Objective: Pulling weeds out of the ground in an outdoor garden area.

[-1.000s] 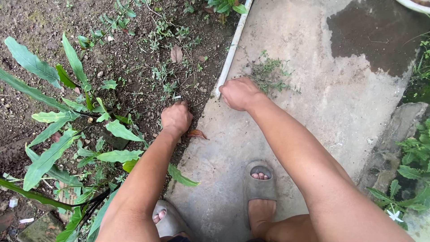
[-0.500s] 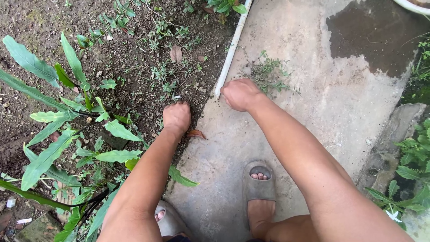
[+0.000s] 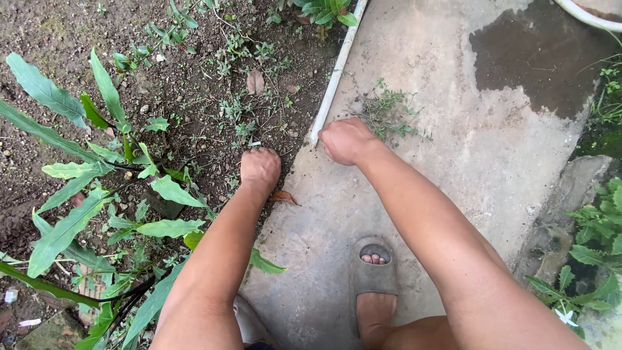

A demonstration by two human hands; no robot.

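Head view: left hand (image 3: pixel 260 167) is fisted, grip closed on weeds (image 3: pixel 249 133) in soil (image 3: pixel 194 84); right hand (image 3: pixel 346 140) is curled shut beside white pipe (image 3: pixel 334 74), contents hidden.

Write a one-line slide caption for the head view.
Left hand closed over small weeds in soil, right hand fisted by a white pipe edging the concrete slab.

Both forearms (image 3: pixel 414 220) are bare from the lower frame edge to the wrists: no sleeves, gloves, watch or rings visible. The left hand (image 3: pixel 260 168) and right hand (image 3: pixel 346 140) are uncovered. Legs are bare at the knee. Footwear: a grey-brown moulded slide sandal (image 3: pixel 372 269), open at the toe, toes showing through the opening.
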